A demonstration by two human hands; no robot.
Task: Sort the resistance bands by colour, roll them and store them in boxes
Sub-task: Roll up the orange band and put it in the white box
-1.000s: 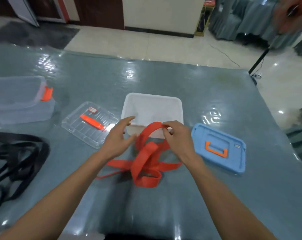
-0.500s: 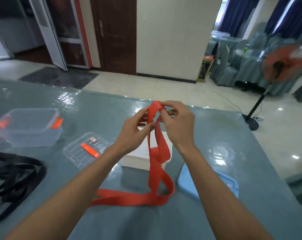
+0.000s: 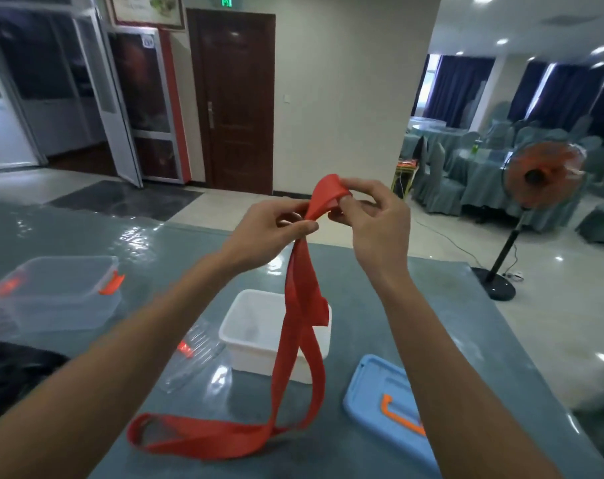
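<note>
Head view: both hands are raised above the surface (image 3: 449, 323) and hold the top of a red resistance band (image 3: 302, 305) between them. The left hand (image 3: 269, 233) pinches the band between thumb and forefinger where the two strands come together. The right hand (image 3: 376, 223), just beside it, has its fingers curled round the folded top loop, which arches over the fingertips. From the hands the band hangs down in two strands, passing in front of an open white box (image 3: 255, 326), and its lower loop lies flat on the surface near the left forearm.

A blue lid (image 3: 387, 402) with an orange handle lies right of the white box, partly hidden by the right forearm. A clear lid (image 3: 193, 361) lies left of the white box, and a clear box (image 3: 58, 292) with orange clips stands farther left. Black bands (image 3: 13, 375) lie in a heap at the left edge. A standing fan (image 3: 542, 174) is on the floor beyond the surface.
</note>
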